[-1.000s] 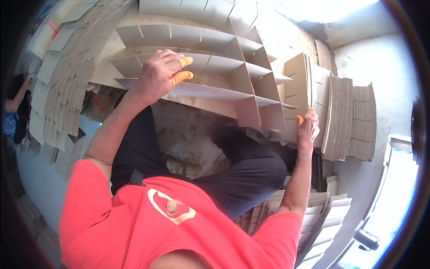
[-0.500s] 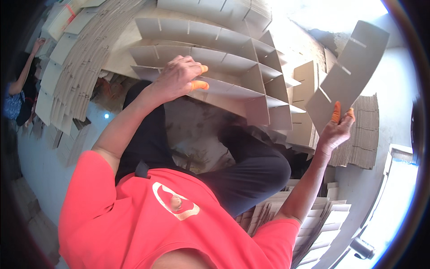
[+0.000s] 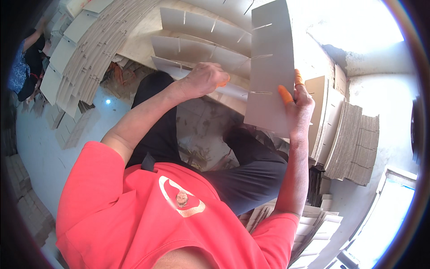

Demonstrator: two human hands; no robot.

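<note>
My right hand [image 3: 301, 107], orange covers on its fingertips, grips a slotted cardboard strip [image 3: 271, 54] by its edge. The strip stands lengthwise in front of several long slotted strips and hides their right ends. Those long cardboard strips [image 3: 204, 51] stand on edge in rows on a wooden board [image 3: 145, 31]. Over the nearest row is my left hand [image 3: 201, 80], its fingers curled closed and an orange cover on a fingertip. Whether it pinches that strip's edge is hidden.
Stacked cardboard strips [image 3: 89, 49] lie at the far left, with another person [image 3: 27, 67] beyond them. More cardboard stacks [image 3: 354, 143] stand at the right, and loose pieces [image 3: 313, 228] lie by my right elbow. My legs [image 3: 242, 179] are bent below the board.
My right hand has brought its cardboard strip left and over the rows, turning it more upright. My left hand has moved slightly right, and its fingers have closed.
</note>
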